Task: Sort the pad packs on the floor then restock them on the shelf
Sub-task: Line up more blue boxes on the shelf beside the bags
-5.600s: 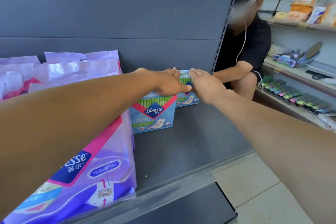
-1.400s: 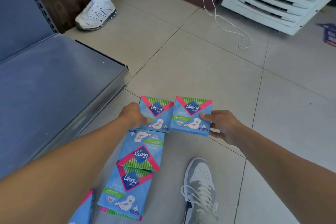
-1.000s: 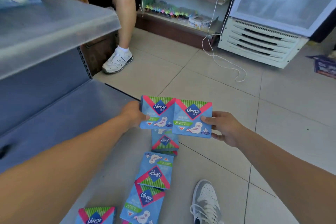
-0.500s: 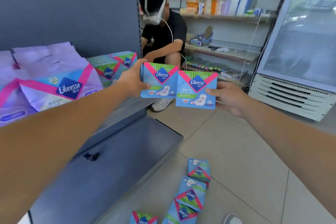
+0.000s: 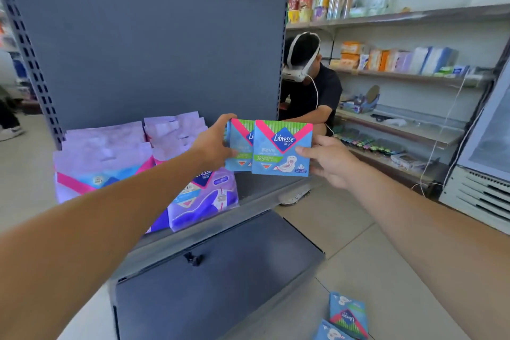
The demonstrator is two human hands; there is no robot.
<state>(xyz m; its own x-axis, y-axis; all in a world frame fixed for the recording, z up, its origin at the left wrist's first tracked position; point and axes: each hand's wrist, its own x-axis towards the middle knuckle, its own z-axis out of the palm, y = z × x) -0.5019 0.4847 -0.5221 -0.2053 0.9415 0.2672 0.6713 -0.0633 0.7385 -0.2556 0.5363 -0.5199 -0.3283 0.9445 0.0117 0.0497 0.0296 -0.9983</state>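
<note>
One grey shelf, centre of view, backed by a tall grey panel. Purple pad packs stand on it at 9 o'clock. Two blue pad packs, upright, overlapping, above the shelf's 3 o'clock end: left pack gripped by left hand; right pack pinched by right hand. Blue floor packs at 5 o'clock.

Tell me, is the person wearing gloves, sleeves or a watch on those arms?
No. Both forearms are bare as far as the view reaches: no sleeves, gloves, watch or bracelet show. The left hand and right hand carry no visible rings either.
</note>
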